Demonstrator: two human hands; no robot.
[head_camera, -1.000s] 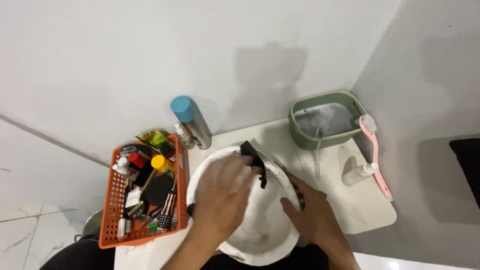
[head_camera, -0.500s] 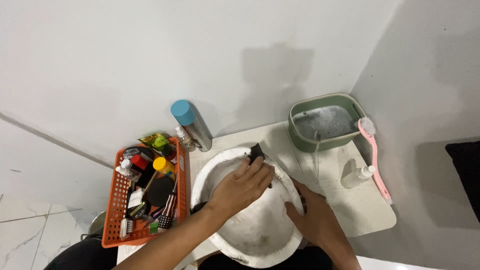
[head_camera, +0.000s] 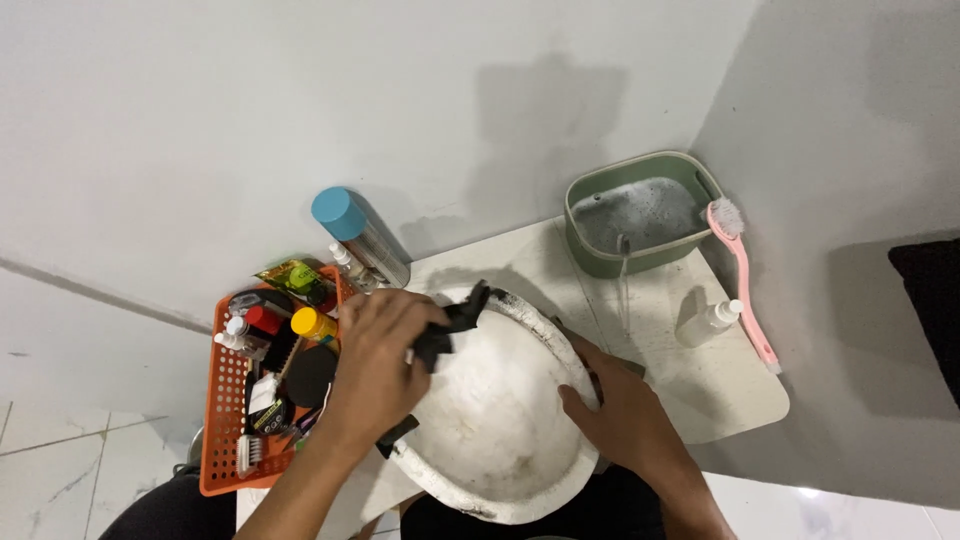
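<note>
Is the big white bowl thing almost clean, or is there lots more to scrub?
Some is done: the middle of the white basin looks pale, with faint smudges. In hand: the left hand presses a black brush at the far rim, while the right hand grips the near side. Left: dark grime shows along the upper rim and the lower edge. The green tub of soapy water and the pink brush lie untouched.

The white helmet shell (head_camera: 495, 420) looks matt and scuffed with grime, the orange basket (head_camera: 222, 420) is perforated plastic, the green tub (head_camera: 600, 255) smooth plastic, and the counter (head_camera: 730, 390) a smooth, pale, faintly glossy surface.
</note>
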